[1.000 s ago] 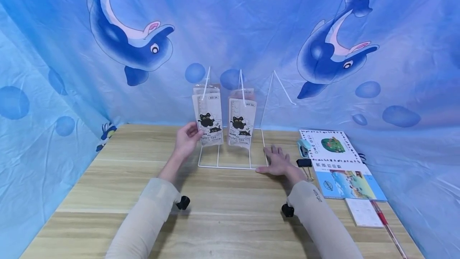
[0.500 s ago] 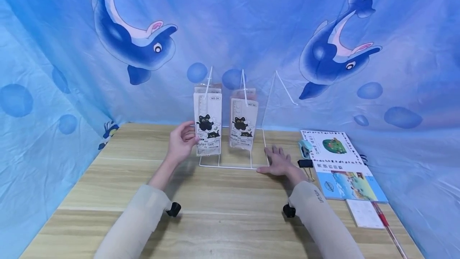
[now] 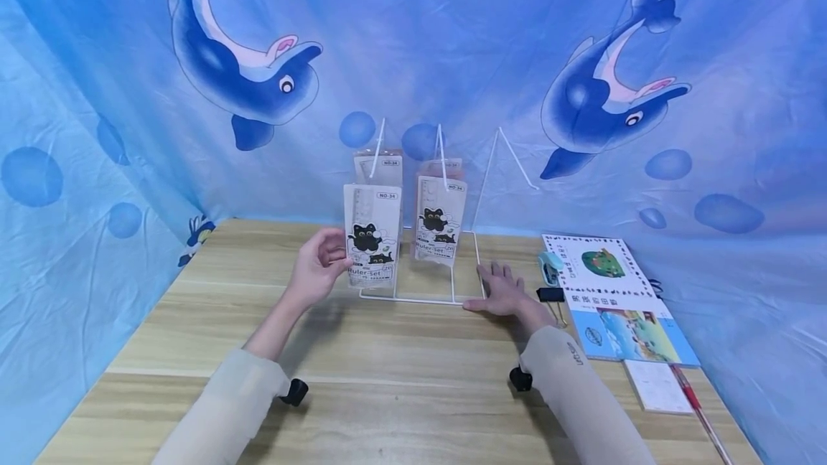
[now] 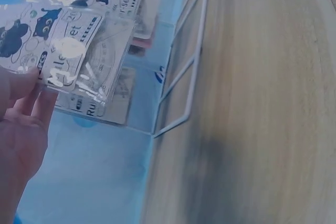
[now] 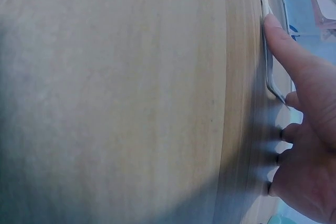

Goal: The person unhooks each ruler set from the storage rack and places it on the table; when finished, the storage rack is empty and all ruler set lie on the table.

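My left hand [image 3: 315, 268] pinches the lower left edge of a packaged ruler set [image 3: 372, 235], a clear sleeve with a black cat card. The pack hangs upright in front of the left hook's tip. Behind it another ruler set [image 3: 390, 166] hangs on that hook, mostly hidden. More ruler sets [image 3: 439, 215] hang from the middle hook of the white wire display rack [image 3: 420, 301]. In the right wrist view, my right hand [image 5: 310, 114] has its thumb on the rack's base wire and its other fingers spread past the front right corner.
The rack's right hook [image 3: 517, 156] carries nothing. Along the table's right side lie a mint-coloured stapler [image 3: 550, 268], a black binder clip [image 3: 550, 295], booklets [image 3: 623, 307], a white pad [image 3: 657, 386] and a red pen [image 3: 688, 393]. A blue dolphin curtain [image 3: 413, 41] closes off the back.
My left hand has drawn the front ruler set forward off the left hook and lowered it slightly, uncovering the pack behind. The right hand has stayed on the rack's base.
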`<state>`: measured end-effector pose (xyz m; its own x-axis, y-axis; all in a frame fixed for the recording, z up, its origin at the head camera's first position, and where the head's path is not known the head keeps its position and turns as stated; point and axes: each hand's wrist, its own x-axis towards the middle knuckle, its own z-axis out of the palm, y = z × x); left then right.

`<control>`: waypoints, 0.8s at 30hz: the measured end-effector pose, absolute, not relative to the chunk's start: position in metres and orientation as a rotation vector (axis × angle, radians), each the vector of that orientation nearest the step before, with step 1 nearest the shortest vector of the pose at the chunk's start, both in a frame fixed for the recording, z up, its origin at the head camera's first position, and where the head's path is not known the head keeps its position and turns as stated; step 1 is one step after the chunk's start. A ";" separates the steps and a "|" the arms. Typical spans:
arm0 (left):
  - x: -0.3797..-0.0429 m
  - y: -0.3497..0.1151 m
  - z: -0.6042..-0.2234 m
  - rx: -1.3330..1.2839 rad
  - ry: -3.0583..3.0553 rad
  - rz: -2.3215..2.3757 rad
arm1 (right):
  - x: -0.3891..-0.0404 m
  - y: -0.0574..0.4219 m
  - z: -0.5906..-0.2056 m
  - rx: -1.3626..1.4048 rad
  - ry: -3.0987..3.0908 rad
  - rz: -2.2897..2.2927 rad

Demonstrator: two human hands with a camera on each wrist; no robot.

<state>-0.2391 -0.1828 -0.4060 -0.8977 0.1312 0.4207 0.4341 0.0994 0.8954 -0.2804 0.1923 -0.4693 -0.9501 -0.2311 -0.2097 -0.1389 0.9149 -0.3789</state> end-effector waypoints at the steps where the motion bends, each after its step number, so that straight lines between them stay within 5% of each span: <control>1: -0.237 -0.184 -0.405 -0.574 -2.150 -1.882 | -0.280 0.192 -0.469 -0.272 2.825 -0.531; 13: -0.230 -0.251 -0.355 -0.983 -1.891 -1.855 | -0.281 0.194 -0.463 -0.233 2.806 -0.510; 17: -0.234 -0.300 -0.354 -0.734 -2.039 -1.873 | -0.281 0.193 -0.464 -0.224 2.802 -0.516; 24: -0.239 -0.390 -0.406 -0.187 -2.464 -1.875 | -0.278 0.190 -0.467 -0.213 2.799 -0.483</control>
